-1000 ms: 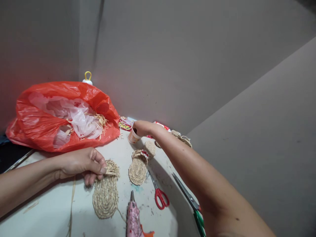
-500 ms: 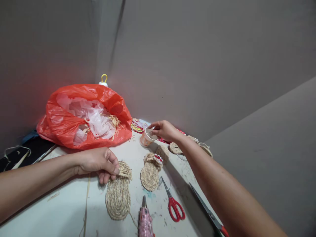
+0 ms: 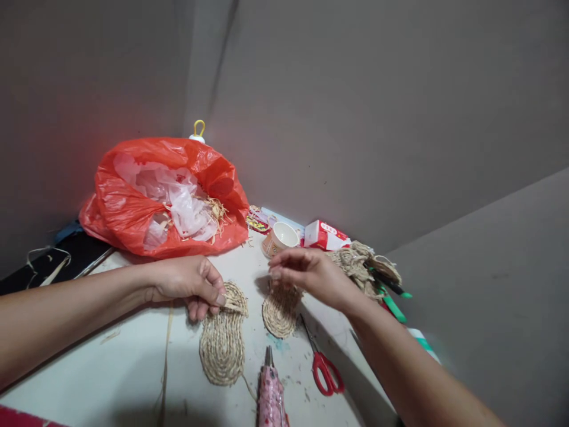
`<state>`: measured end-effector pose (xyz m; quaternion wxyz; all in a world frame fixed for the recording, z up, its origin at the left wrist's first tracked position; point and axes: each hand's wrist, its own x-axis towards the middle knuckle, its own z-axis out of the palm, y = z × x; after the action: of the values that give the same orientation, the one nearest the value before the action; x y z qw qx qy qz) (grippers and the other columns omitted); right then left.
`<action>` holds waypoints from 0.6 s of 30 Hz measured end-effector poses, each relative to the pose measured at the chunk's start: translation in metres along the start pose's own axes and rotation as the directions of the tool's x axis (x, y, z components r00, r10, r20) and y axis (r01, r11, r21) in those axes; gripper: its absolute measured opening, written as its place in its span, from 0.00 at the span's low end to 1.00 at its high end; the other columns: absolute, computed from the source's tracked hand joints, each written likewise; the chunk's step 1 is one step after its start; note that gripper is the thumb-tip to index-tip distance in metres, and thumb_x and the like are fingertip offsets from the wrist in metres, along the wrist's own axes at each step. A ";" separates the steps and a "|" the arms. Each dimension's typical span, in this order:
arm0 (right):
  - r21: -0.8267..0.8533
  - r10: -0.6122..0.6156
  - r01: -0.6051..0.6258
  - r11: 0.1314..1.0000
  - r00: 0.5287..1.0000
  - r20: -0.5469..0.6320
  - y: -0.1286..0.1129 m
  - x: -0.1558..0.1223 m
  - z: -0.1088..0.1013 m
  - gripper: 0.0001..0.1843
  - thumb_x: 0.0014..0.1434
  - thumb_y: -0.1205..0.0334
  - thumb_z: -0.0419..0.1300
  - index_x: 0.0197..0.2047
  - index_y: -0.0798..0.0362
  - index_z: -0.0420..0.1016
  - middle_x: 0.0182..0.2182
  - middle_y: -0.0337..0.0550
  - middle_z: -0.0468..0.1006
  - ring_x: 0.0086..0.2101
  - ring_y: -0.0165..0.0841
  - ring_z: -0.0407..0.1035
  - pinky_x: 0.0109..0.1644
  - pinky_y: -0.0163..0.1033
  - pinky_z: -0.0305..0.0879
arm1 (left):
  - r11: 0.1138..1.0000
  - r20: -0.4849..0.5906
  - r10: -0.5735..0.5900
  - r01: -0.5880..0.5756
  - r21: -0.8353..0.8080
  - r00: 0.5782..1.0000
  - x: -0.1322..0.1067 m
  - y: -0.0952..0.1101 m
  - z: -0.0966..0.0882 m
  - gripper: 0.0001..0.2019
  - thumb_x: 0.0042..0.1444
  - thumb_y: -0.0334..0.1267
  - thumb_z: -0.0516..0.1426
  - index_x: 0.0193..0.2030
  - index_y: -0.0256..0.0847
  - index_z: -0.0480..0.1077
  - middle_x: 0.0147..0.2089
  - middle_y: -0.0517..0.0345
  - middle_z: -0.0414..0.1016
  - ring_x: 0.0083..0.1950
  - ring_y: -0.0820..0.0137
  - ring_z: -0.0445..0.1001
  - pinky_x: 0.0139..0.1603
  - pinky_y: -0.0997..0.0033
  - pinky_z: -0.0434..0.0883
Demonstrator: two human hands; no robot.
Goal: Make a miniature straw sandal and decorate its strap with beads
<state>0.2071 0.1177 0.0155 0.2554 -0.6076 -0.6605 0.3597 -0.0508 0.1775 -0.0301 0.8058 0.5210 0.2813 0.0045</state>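
Note:
My left hand (image 3: 191, 286) is closed, pinching the top strap end of a small woven straw sandal (image 3: 222, 344) that lies flat on the white table (image 3: 89, 379). My right hand (image 3: 306, 274) hovers over a second woven sandal (image 3: 279, 313), fingers drawn together in a pinch; what they hold is too small to see. A small paper cup (image 3: 281, 236) stands just behind the right hand, apart from it.
A pink glue gun (image 3: 270, 392) and red-handled scissors (image 3: 323, 366) lie near the front. A red plastic bag (image 3: 164, 196) with straw and clear plastic fills the back left. A red-white box (image 3: 324, 235), a straw bundle (image 3: 355, 264) and green-handled tools (image 3: 393, 299) sit at the right edge.
My right hand has left the paper cup and come back toward me, now over the second sandal. The left hand has kept its pinch on the first sandal. The view has shifted right.

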 end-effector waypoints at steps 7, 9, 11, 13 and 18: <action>-0.163 -0.078 0.090 0.983 0.994 0.080 0.000 -0.013 0.039 0.07 0.54 0.65 0.60 0.35 0.54 0.79 0.31 0.44 0.81 0.31 0.34 0.73 0.37 0.38 0.67 | 1.000 -0.024 0.002 -0.002 0.008 1.000 -0.002 0.003 0.002 0.10 0.42 0.38 0.67 0.26 0.34 0.74 0.23 0.57 0.77 0.17 0.78 0.70 0.18 0.81 0.68; -0.187 -0.085 0.090 0.978 0.996 0.036 -0.006 -0.020 0.033 0.08 0.58 0.62 0.58 0.36 0.54 0.78 0.33 0.46 0.81 0.32 0.34 0.73 0.37 0.38 0.67 | 1.000 -0.023 -0.009 0.009 0.009 1.000 -0.002 0.003 0.002 0.10 0.42 0.38 0.67 0.26 0.34 0.74 0.23 0.58 0.77 0.17 0.79 0.70 0.18 0.82 0.68; -0.214 -0.078 0.068 0.974 0.996 -0.040 -0.012 -0.038 0.020 0.12 0.62 0.59 0.54 0.33 0.54 0.76 0.29 0.45 0.79 0.29 0.33 0.71 0.34 0.37 0.66 | 1.000 -0.029 -0.011 0.011 0.016 1.000 -0.002 0.004 0.002 0.10 0.43 0.38 0.67 0.26 0.34 0.74 0.23 0.58 0.76 0.16 0.79 0.69 0.18 0.82 0.68; -0.267 -0.040 -0.003 0.964 0.987 -0.153 -0.014 -0.067 0.003 0.16 0.64 0.55 0.52 0.30 0.53 0.75 0.24 0.41 0.76 0.25 0.31 0.69 0.29 0.35 0.64 | 0.999 -0.030 -0.012 0.013 0.032 0.999 -0.003 0.006 0.003 0.10 0.43 0.39 0.67 0.25 0.34 0.74 0.23 0.58 0.76 0.16 0.79 0.69 0.18 0.82 0.68; -0.361 0.070 -0.295 0.884 0.849 -0.524 0.016 -0.163 -0.028 0.17 0.59 0.47 0.55 0.30 0.51 0.73 0.26 0.42 0.77 0.27 0.34 0.72 0.32 0.35 0.69 | 0.995 -0.033 -0.033 0.036 0.089 0.999 -0.006 0.014 0.001 0.10 0.45 0.40 0.67 0.26 0.35 0.75 0.24 0.56 0.76 0.18 0.79 0.70 0.19 0.83 0.67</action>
<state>0.2602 -0.0385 0.0363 0.2402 -0.7816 -0.5725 0.0605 -0.0517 0.1811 -0.0155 0.7772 0.5514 0.3028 -0.0140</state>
